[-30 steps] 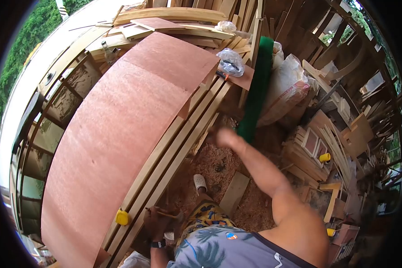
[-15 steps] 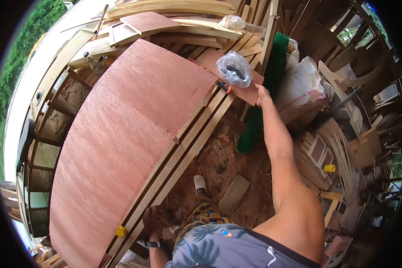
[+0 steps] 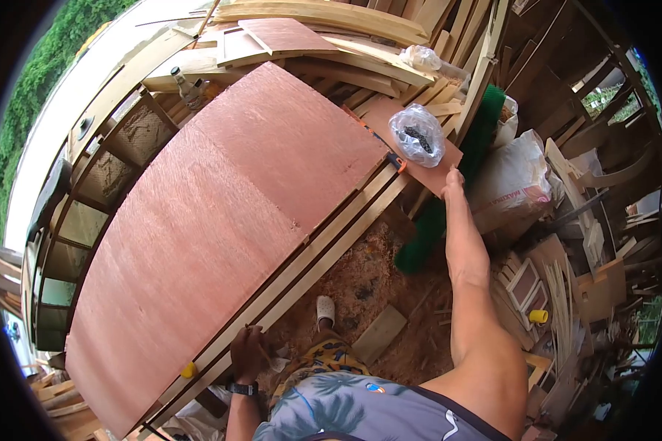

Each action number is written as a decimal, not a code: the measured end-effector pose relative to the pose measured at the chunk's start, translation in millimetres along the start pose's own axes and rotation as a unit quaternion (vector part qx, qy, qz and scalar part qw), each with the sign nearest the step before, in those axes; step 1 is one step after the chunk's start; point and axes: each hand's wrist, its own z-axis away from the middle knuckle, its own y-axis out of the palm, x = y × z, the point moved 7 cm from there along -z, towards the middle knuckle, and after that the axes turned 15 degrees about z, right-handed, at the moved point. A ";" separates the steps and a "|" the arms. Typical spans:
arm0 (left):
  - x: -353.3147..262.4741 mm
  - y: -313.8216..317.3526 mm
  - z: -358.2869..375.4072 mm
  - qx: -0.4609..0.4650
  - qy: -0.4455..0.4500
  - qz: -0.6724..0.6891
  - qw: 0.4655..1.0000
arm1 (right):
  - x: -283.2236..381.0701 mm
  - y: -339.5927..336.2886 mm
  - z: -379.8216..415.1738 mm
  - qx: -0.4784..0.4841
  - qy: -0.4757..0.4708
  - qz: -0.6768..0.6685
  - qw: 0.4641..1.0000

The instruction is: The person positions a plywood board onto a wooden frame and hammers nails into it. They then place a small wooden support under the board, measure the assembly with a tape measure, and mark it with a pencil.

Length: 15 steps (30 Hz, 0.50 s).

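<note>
My right hand grips the near corner of a small plywood piece. On that piece rests a clear plastic bag with small dark items inside, too small to name. Beside it lies a tool with an orange-and-black handle, next to the corner of a large reddish plywood sheet. My left hand is closed near the pale wooden strips along the sheet's near edge. What its fingers hold, if anything, I cannot make out.
Stacked lumber lies at the back, with a glass bottle left of it. A rolled green mesh and a white sack stand to the right. A yellow object sits at the sheet's edge. Sawdust covers the floor.
The view has shifted, so the sheet and bag appear farther right. My left hand has moved up beside the strips. My right hand keeps its grip on the small plywood piece.
</note>
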 end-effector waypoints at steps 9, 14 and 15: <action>14.7 7.8 11.2 -0.062 -0.164 0.191 0.966 | 89.3 -9.5 28.6 -0.259 -0.491 0.286 0.781; 26.7 11.7 11.5 -0.057 -0.158 0.172 0.971 | 126.1 63.8 73.8 0.019 -0.554 0.394 0.733; 39.5 16.0 15.4 -0.058 -0.244 0.238 0.938 | 126.3 71.9 69.4 0.016 -0.553 0.392 0.735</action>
